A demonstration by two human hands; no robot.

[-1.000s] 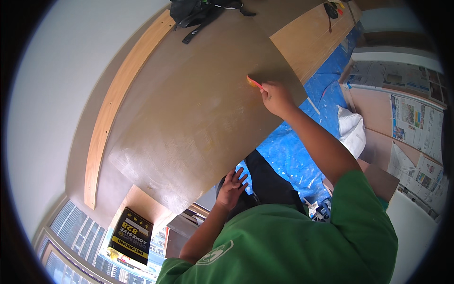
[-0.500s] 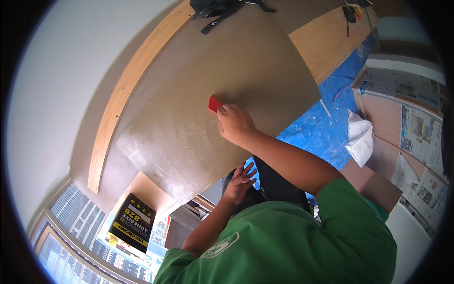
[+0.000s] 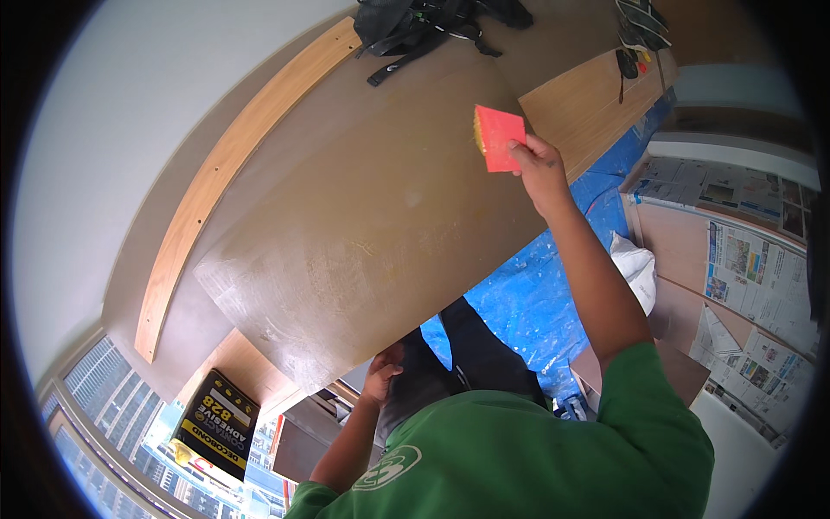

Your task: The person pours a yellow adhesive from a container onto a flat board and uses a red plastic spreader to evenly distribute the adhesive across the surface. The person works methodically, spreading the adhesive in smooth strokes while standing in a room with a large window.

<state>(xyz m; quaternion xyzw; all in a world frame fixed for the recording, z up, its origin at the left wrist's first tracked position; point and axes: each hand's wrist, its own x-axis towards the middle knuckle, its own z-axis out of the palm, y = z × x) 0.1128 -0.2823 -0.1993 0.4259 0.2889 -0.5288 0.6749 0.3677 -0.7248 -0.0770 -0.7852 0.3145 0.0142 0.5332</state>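
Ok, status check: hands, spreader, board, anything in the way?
Right hand gripping red spreader, near board's far edge. Left hand holding brown board at near edge. Black bag beyond board, apart.

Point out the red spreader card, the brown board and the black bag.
red spreader card (image 3: 499, 137), head view, middle of its red face.
brown board (image 3: 363, 242), head view, bare middle of its glossy surface.
black bag (image 3: 406, 22), head view, on its main body.
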